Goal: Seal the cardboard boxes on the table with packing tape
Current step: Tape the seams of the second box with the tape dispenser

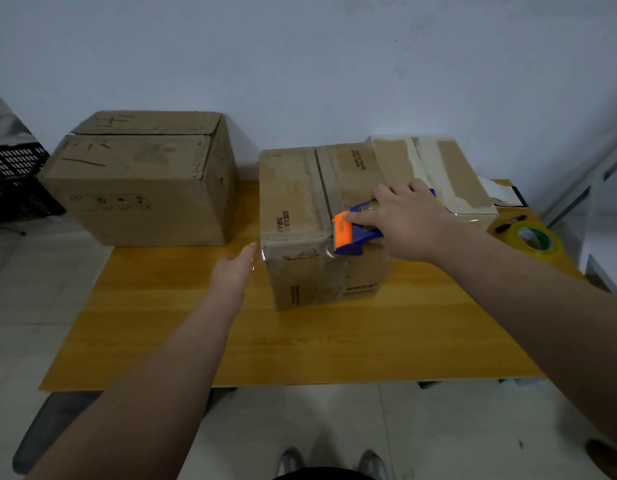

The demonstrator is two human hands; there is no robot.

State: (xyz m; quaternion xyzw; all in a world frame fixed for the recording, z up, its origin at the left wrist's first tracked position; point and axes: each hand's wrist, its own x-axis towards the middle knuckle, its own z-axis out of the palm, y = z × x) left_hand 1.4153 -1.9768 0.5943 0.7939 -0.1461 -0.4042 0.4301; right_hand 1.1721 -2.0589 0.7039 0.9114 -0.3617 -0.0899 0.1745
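Note:
Two cardboard boxes stand on the yellow wooden table (300,341). The smaller box (300,202) is in the middle, with clear tape running over its top and down its near face. My right hand (404,220) grips a blue and orange tape dispenser (348,237) at the box's near top edge. My left hand (236,268) reaches with straight fingers toward the box's left near corner, its fingertips at the loose tape edge. The larger box (144,181) stands at the table's back left with its flaps closed.
A spare roll of clear tape (535,242) lies at the table's right edge, with a black marker (509,223) and some papers (501,195) behind it. A black plastic crate (16,181) stands left of the table. A wall runs close behind the boxes.

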